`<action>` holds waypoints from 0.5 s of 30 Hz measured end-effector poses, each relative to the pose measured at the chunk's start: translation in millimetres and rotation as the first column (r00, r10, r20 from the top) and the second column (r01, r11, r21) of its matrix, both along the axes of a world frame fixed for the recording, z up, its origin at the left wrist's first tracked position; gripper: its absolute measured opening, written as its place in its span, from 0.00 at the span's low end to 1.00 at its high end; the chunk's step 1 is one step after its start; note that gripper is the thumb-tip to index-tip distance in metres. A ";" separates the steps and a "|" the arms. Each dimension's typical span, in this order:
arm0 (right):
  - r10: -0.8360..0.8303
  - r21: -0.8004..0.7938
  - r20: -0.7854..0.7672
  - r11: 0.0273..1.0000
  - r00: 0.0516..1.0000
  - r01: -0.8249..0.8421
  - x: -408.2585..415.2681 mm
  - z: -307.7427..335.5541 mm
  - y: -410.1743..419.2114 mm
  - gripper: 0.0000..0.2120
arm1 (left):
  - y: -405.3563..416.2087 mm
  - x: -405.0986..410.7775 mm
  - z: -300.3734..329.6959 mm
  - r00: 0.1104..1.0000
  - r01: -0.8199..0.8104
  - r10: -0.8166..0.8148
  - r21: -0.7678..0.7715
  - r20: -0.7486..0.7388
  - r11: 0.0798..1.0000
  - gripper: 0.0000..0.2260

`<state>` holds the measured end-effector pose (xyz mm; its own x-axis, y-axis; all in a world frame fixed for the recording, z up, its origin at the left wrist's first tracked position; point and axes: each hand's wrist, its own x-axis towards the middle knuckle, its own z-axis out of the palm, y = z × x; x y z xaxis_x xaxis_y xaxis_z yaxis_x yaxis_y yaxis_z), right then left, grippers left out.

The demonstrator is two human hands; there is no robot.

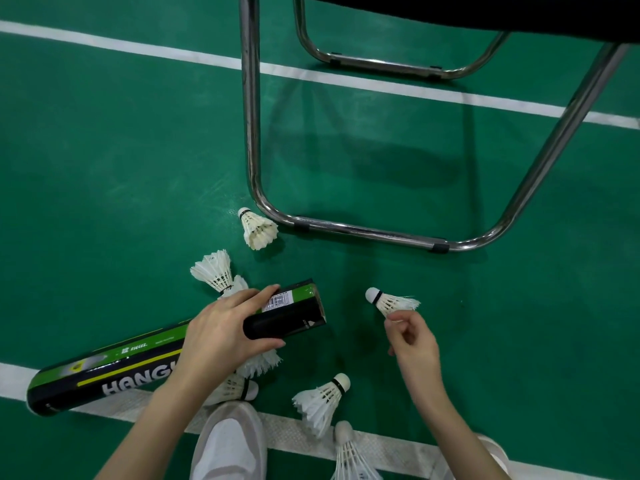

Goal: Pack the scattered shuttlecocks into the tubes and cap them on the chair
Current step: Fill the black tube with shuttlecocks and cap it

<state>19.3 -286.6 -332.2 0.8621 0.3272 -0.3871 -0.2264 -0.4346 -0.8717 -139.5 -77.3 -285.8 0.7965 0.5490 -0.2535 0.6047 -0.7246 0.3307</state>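
Chair (408,233) with chrome frame stands on the green court. Tube (166,351) lies tilted above the floor, its open end toward the chair; the left hand (225,334) wraps around it from above. Right hand (412,341), apart from the left, pinches a shuttlecock (391,301) by its feathers, cork pointing left toward the tube mouth.

Glossy printed tube (138,365), white feather shuttlecock (258,230), shiny chrome metal chair frame (363,233), matt textured green floor (104,168)
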 end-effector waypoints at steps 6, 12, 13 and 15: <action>-0.002 -0.176 0.248 0.983 0.969 0.047 6.4 -3.6 -18.4 0.05 | 0.1 -0.6 -0.7 1.000 -0.002 0.002 0.001 0.000 1.000 0.35; 0.070 -0.092 0.074 0.994 0.995 -0.063 15.7 -8.1 -14.0 0.08 | -2.7 1.0 -2.6 0.999 0.009 -0.010 -0.035 -0.041 0.999 0.35; 0.060 -0.079 0.061 0.995 0.996 -0.055 16.7 -7.9 -11.7 0.08 | -3.5 2.9 -2.5 0.999 0.013 -0.015 -0.038 -0.043 0.999 0.35; 0.032 -0.047 0.049 0.998 0.998 -0.030 19.8 -3.5 -3.8 0.07 | -4.3 9.7 -1.6 0.998 0.031 -0.033 -0.042 -0.058 0.999 0.36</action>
<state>39.1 -290.4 -335.8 0.8702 0.3369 -0.3595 -0.1695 -0.4805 -0.8605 -129.9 -81.6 -287.4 0.7968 0.5113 -0.3220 0.6003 -0.7305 0.3255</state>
